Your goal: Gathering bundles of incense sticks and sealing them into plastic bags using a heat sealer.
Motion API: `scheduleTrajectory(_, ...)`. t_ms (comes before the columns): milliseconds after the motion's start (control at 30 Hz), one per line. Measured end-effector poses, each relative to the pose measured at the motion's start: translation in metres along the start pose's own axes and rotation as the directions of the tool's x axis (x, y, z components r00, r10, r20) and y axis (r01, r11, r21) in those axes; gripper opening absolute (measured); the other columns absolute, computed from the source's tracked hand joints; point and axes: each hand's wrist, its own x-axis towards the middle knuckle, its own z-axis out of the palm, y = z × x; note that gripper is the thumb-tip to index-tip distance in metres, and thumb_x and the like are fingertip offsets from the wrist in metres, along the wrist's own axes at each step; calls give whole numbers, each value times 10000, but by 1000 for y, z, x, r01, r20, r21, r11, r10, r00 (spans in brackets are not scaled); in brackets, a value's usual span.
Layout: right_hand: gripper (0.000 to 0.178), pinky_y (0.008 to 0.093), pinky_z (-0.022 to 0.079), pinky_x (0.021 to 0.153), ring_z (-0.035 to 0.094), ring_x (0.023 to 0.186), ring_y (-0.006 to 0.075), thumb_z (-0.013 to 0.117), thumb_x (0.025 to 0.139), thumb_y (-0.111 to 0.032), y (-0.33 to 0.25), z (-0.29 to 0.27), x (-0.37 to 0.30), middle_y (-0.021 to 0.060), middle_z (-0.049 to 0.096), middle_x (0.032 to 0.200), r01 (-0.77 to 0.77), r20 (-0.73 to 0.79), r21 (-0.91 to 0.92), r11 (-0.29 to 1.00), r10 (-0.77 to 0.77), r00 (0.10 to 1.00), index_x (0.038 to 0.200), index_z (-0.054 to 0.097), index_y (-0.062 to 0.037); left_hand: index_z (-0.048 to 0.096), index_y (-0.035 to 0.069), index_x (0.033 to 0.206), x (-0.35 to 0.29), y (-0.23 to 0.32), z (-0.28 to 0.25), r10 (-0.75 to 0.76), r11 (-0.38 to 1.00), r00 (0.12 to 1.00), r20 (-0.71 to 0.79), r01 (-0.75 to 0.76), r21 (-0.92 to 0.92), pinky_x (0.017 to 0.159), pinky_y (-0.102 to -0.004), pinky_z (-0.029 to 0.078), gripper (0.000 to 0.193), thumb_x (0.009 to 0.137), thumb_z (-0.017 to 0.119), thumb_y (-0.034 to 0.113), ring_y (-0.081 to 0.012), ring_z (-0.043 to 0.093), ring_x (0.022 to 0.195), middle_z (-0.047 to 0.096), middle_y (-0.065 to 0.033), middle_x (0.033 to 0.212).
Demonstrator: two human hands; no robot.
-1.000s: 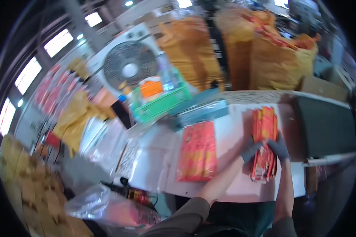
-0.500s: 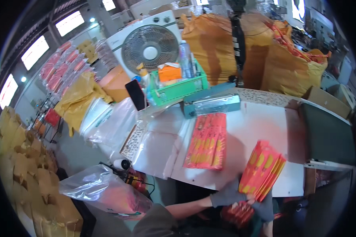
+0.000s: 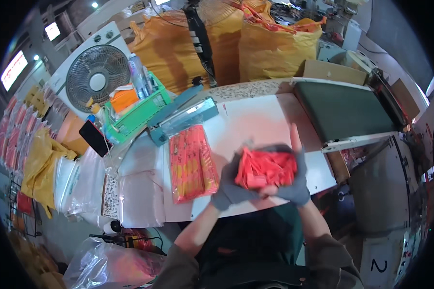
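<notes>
Both my hands wear grey gloves with bare fingertips and hold a bundle of slim red packets (image 3: 265, 168) over the white table. My left hand (image 3: 234, 185) is wrapped around the bundle's left side. On its right side is my right hand (image 3: 296, 185), gripping it with one finger pointing up. The packets' crumpled ends face me, so their printed sides are hidden. Left of my hands, a clear bag of red-and-yellow packets (image 3: 190, 164) lies flat. Its far end touches a long teal device (image 3: 183, 120) that looks like a bag sealer.
A green basket (image 3: 140, 113) with bottles stands behind, beside a phone (image 3: 95, 138) and a white fan (image 3: 97, 77). Clear plastic bags (image 3: 142, 195) cover the table's left part. A dark green conveyor belt (image 3: 345, 108) is at right. Large yellow sacks (image 3: 275, 53) line the back.
The bundle has moved from low right to before me, its ends now facing me instead of its printed sides. Both hands now clasp its sides. The view has swung right.
</notes>
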Motion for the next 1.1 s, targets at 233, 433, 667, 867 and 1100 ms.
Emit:
scheduleTrajectory(233, 533, 362, 435, 968, 554, 1127, 254, 779, 717, -168, 5, 10, -21, 170, 530, 1269, -576, 385, 425, 698, 437, 813, 1172, 592, 36, 335, 13, 1384, -68, 19, 5, -578, 804, 808, 119, 588, -90, 960, -318, 426, 852, 716, 782, 296, -196, 526, 1148, 535, -124, 1247)
scheduleTrajectory(433, 259, 297, 451, 886, 605, 973, 162, 650, 818, -112, 80, 59, -6, 115, 674, 1007, -668, 710, 52, 743, 443, 548, 1029, 670, 37, 305, -1, 1383, -133, -29, -29, -535, 843, 842, -74, 526, -113, 969, -318, 387, 730, 803, 684, 230, -167, 459, 1142, 479, -85, 1195)
scheduleTrajectory(667, 219, 229, 436, 737, 553, 785, 78, 646, 798, -71, 110, 72, -3, 37, 650, 834, -681, 712, -21, 732, 489, 504, 986, 686, 34, 611, 5, 939, -208, 47, -273, -274, 340, 731, -625, 682, 648, 758, -331, 496, 224, 768, 689, 128, -216, 623, 858, 620, -122, 900)
scheduleTrajectory(867, 226, 235, 437, 770, 554, 795, 90, 631, 793, -77, 111, 86, -4, 49, 659, 857, -699, 730, 1, 716, 477, 489, 978, 688, 39, 592, 40, 816, -274, 23, -342, -242, -50, 702, -669, 680, 732, 682, -423, 480, 270, 697, 723, 245, -338, 601, 751, 605, -168, 772)
scheduleTrajectory(1100, 237, 250, 450, 805, 587, 832, 116, 635, 791, -94, 113, 80, -5, 76, 676, 903, -694, 705, 53, 718, 465, 535, 978, 689, 40, 568, 31, 781, -265, 37, -359, -390, 43, 738, -550, 612, 790, 683, -414, 475, 185, 741, 653, 190, -340, 592, 742, 604, -156, 759)
